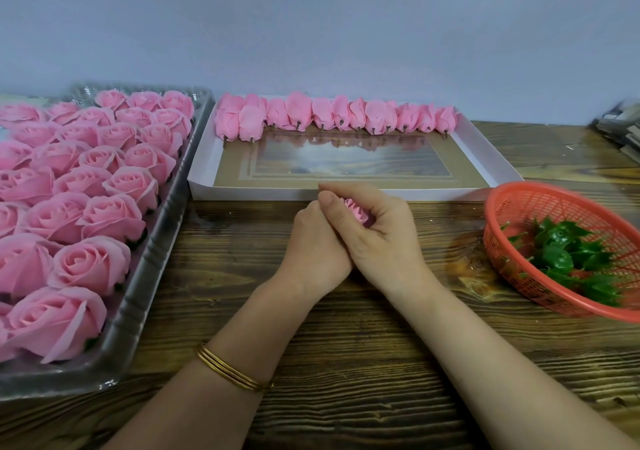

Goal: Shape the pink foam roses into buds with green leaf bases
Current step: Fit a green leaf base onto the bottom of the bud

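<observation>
Hands: left hand (313,241) and right hand (377,238) pressed together, fingers curled round one pink foam rose (356,209); only folded petal edges show between them
Left forearm: gold bangles (232,368)
Left side: clear plastic tray (149,276); packed with open roses (86,207) in rows
Far centre: white box (311,193); row of buds (332,115) along its far wall
Right: red basket (519,207); green leaf bases (568,252) inside
Surface: wooden table (346,345)

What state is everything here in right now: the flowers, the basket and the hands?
Held rose, squeezed, mostly hidden.
Left hand, curled round it.
Right hand, curled round it.
Tray roses, open, unshaped.
Box buds, shaped, lying in a row.
Leaf bases, loose in basket.
</observation>
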`<state>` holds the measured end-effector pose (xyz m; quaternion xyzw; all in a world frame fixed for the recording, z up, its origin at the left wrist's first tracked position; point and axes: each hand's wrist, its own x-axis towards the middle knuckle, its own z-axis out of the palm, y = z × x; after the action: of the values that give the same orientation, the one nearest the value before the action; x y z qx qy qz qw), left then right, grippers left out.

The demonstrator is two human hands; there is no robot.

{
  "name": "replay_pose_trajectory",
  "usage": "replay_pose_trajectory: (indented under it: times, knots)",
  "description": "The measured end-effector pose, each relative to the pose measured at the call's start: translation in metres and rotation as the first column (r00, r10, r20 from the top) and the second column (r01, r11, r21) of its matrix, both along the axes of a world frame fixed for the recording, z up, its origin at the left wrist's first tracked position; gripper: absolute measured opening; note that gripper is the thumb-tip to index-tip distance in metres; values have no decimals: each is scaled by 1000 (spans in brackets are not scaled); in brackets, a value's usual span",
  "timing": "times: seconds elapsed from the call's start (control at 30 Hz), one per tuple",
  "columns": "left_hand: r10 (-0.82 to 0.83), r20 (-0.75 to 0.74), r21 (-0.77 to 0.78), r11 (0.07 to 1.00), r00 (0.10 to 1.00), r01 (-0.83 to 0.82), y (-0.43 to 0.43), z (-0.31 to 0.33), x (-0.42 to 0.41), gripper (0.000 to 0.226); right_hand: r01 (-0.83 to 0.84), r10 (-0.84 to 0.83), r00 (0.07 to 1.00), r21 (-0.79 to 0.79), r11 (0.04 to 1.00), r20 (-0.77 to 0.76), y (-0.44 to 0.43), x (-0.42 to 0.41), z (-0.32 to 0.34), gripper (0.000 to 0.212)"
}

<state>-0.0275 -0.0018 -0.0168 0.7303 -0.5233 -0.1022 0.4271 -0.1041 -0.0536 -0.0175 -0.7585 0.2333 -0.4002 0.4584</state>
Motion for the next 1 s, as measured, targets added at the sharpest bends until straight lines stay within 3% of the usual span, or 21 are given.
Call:
replay_pose_trajectory:
  times: [0.13,0.33,0.77,1.0]
  knots:
    - [-10,-43,-16,1000,999,9,2,3,0,35,-66,65,998,120,991,6,-2,-2,3,19]
    - [-32,-18,7,999,999,32,0,2,0,28,-174,173,985,226,958,25,-4,-4,9,18]
    - [-109,-165,-84,992,980,96,4,6,-5,41,-274,317,948,425,863,-31,-10,-14,19,51]
    - [-197,-188,-125,976,962,176,7,9,-6,19,-287,375,921,472,834,-102,-14,-18,21,74]
